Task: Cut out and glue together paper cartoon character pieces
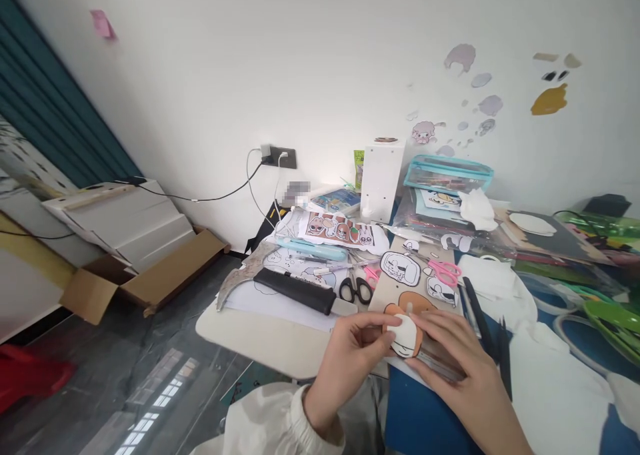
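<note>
My left hand (350, 351) pinches the edge of a small orange-and-white paper cutout (404, 335) near the table's front edge. My right hand (463, 368) lies over the cutout's right side, fingers pressed down on it and on a clear ruler-like strip (440, 367) beneath. A larger orange cutout (410, 303) lies just behind them on a brown card. Other cartoon cutouts (400, 268) sit further back, beside pink scissors (445, 270) and black-handled scissors (356, 288).
A black case (295, 288) and a curved metal blade (240, 275) lie left on the white board. A white box (381, 178), a teal pencil pouch (447, 173), tissues and green trays (615, 318) crowd the back and right. An open cardboard box (145, 275) sits on the floor.
</note>
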